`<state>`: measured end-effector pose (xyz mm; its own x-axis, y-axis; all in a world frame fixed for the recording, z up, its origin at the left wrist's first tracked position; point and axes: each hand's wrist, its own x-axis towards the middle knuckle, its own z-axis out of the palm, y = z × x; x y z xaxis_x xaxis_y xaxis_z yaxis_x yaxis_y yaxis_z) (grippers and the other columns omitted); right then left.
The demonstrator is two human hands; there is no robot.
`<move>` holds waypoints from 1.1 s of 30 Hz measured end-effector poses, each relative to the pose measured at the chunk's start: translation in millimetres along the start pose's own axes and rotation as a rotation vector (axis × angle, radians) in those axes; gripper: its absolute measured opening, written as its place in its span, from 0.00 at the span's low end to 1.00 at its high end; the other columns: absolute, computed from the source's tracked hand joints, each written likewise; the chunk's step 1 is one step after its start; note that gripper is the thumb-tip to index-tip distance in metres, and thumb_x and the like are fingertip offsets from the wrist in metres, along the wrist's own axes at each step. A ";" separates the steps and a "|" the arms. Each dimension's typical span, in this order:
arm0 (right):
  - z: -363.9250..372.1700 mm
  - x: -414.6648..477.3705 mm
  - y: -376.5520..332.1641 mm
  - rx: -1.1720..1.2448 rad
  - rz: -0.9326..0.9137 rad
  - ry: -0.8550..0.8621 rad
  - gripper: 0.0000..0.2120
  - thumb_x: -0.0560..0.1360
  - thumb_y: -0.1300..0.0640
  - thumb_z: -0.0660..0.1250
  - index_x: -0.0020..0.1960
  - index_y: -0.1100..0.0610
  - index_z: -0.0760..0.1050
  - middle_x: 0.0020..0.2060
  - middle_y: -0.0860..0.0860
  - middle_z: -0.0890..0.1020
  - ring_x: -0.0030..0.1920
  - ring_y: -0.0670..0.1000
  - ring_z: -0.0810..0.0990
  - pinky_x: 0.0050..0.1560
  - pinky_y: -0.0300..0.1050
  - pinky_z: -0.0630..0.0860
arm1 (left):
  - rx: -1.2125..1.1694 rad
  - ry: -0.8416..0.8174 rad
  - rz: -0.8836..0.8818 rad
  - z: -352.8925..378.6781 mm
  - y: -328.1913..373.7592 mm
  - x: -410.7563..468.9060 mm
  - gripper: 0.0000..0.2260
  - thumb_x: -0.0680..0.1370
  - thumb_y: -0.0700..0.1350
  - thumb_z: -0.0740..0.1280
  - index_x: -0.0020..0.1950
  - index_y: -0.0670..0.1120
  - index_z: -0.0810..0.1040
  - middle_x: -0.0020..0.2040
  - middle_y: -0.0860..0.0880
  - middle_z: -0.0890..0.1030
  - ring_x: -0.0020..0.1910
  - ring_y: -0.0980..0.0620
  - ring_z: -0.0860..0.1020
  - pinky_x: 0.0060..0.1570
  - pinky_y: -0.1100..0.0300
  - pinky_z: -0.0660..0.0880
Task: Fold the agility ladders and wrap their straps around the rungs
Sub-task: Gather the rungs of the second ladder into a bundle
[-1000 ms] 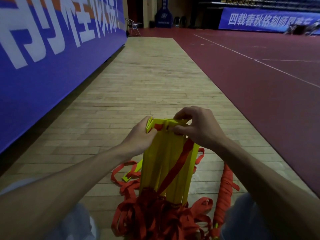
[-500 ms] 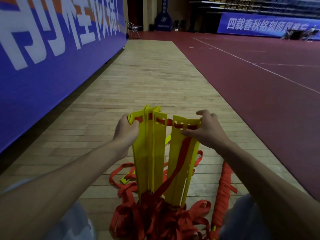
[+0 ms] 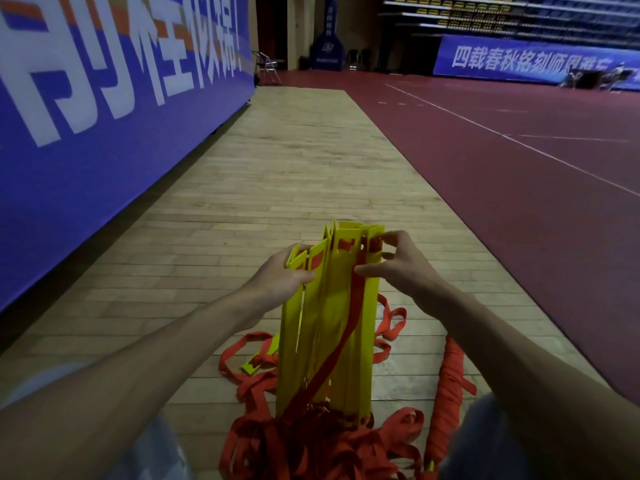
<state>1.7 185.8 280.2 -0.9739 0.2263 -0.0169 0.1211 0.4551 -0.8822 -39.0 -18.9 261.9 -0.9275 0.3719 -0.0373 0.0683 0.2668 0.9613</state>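
A bundle of yellow ladder rungs (image 3: pixel 329 327) stands upright on the wooden floor between my knees. My left hand (image 3: pixel 282 275) grips the top of the left rungs. At the top right my right hand (image 3: pixel 401 263) pinches the outer rung, thumb in front and fingers over the end. A red strap (image 3: pixel 341 341) runs diagonally down the front of the bundle. Loose red straps (image 3: pixel 311 445) lie heaped at its foot. One more yellow rung (image 3: pixel 263 358) lies flat on the floor to the left.
A ladder wrapped in red strap (image 3: pixel 448 396) lies on the floor by my right knee. A blue banner wall (image 3: pixel 86 133) runs along the left. The wooden strip (image 3: pixel 294 174) stretches ahead, with red court flooring (image 3: pixel 519 188) to the right. A folding chair (image 3: pixel 270 65) stands far off.
The two halves of the bundle, held apart half a second ago, have come back together. My right hand has pushed its rungs left against the rest.
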 end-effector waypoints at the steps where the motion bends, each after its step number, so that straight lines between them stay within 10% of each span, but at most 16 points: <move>1: -1.1 1.1 1.0 0.025 0.009 0.004 0.36 0.68 0.61 0.78 0.69 0.59 0.62 0.57 0.49 0.71 0.58 0.48 0.71 0.57 0.46 0.73 | -0.001 -0.005 0.011 -0.5 -0.8 0.2 0.12 0.78 0.36 0.66 0.47 0.54 0.79 0.43 0.51 0.81 0.46 0.52 0.78 0.53 0.56 0.72; 11: 6.3 0.8 3.9 -0.053 -0.080 0.029 0.39 0.66 0.51 0.80 0.69 0.56 0.62 0.55 0.54 0.78 0.56 0.54 0.80 0.58 0.53 0.79 | 0.011 -0.148 0.126 3.3 2.1 -14.5 0.09 0.80 0.36 0.64 0.51 0.48 0.80 0.45 0.48 0.81 0.46 0.56 0.78 0.51 0.59 0.72; 16: -6.3 -3.1 -2.1 -0.035 -0.138 -0.033 0.14 0.75 0.68 0.69 0.58 0.58 0.72 0.47 0.54 0.78 0.44 0.49 0.78 0.38 0.37 0.76 | -0.110 -0.091 0.162 -3.1 7.0 -16.6 0.15 0.77 0.31 0.64 0.49 0.50 0.81 0.44 0.52 0.82 0.47 0.56 0.79 0.50 0.62 0.73; 21: -4.8 -17.3 -13.5 0.008 -0.136 -0.201 0.23 0.72 0.76 0.57 0.61 0.57 0.73 0.49 0.53 0.78 0.44 0.48 0.77 0.35 0.37 0.74 | -0.077 0.074 0.166 0.6 -3.1 -12.8 0.13 0.77 0.32 0.61 0.49 0.49 0.80 0.47 0.48 0.82 0.50 0.52 0.80 0.54 0.57 0.75; 28: 29.8 -23.8 -18.6 -0.019 -0.272 -0.252 0.20 0.73 0.57 0.75 0.63 0.56 0.76 0.51 0.50 0.83 0.50 0.46 0.82 0.50 0.42 0.80 | -0.155 -0.006 0.064 -0.8 -5.8 -8.5 0.29 0.58 0.33 0.69 0.59 0.45 0.70 0.47 0.45 0.76 0.45 0.52 0.76 0.40 0.60 0.75; 33: 32.0 -15.3 -14.4 -0.083 -0.367 -0.167 0.13 0.73 0.58 0.75 0.56 0.59 0.80 0.46 0.54 0.84 0.48 0.53 0.83 0.50 0.54 0.79 | -0.030 -0.054 0.132 -4.2 -9.5 -8.8 0.26 0.68 0.36 0.78 0.59 0.47 0.68 0.50 0.48 0.78 0.48 0.56 0.79 0.47 0.62 0.77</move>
<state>8.8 148.2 278.1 -0.9722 -0.1039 0.2101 -0.2322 0.5489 -0.8030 -33.1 -28.4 254.2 -0.8902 0.4491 0.0758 0.1762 0.1860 0.9666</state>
